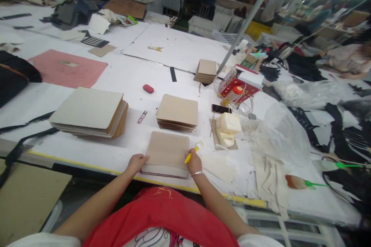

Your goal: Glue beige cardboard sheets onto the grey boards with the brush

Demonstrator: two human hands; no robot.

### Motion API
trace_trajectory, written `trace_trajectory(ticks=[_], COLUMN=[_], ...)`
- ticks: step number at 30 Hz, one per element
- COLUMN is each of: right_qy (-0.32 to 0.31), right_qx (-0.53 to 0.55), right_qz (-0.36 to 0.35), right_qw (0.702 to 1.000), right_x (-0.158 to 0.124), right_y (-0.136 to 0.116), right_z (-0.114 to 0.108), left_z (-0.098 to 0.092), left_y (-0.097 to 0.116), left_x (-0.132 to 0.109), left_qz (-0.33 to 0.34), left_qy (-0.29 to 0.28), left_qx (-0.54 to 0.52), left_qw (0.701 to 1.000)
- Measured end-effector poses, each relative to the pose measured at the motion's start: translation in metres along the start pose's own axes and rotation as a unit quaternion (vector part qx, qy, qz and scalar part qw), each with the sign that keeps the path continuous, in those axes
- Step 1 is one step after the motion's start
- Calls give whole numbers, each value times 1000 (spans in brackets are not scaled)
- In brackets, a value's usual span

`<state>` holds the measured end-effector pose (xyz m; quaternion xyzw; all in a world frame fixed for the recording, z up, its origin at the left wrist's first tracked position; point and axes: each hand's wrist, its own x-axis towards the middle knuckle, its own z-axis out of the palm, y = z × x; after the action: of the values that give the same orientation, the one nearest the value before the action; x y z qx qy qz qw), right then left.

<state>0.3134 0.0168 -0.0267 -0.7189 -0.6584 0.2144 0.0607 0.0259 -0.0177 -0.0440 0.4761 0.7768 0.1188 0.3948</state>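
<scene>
A tan cardboard panel (pixel 167 149) lies near the table's front edge, on top of a slightly offset panel whose edge (pixel 165 171) shows along the front. My left hand (pixel 136 163) pinches its left edge between thumb and fingers. My right hand (pixel 194 162) is closed around a small yellow-handled brush (pixel 188 158) and rests against the panel's right edge. Just behind stands a stack of tan panels (pixel 177 110). Further left is a taller stack of larger boards (pixel 87 108). Right of my right hand, a cut-open cream plastic jug (pixel 228 125) sits on a cardboard scrap.
Pink-handled thread snips (pixel 142 117) and a red oval case (pixel 148 88) lie between the stacks. A phone (pixel 221 109), a red box (pixel 242 85) and a metal pole (pixel 249 19) are on the right. Fabric strips (pixel 272 181) hang over the front edge.
</scene>
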Motion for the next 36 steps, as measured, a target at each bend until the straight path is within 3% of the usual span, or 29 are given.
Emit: trace_trajectory(ticks=[19,26,28,31,33,36], right_qy=[-49,-59,-24,34,51,-2], right_qx=[-83,-172,-177,-92,39,270], right_qz=[-14,-20,-48,-99,-114,-81], right_qw=[995,983,983,990,991,960], right_x=[1,2,1,-1,1,13], right_y=[-16,-23,-23,-32,-47,-83], right_z=[-9,-27,-40,-59,-65,-56], left_z=[-13,-40,-42,-35,-25,-11], left_y=[15,28,36,48,55,58], left_x=[-2,-4,-9,-18,-23,-27], left_qz=[-41,-32,26,235,358,407], left_qy=[-30,-44,-2,54,26,-28], left_qx=[97,202,271,342,348,342], left_qw=[994,978,962,908,866,847])
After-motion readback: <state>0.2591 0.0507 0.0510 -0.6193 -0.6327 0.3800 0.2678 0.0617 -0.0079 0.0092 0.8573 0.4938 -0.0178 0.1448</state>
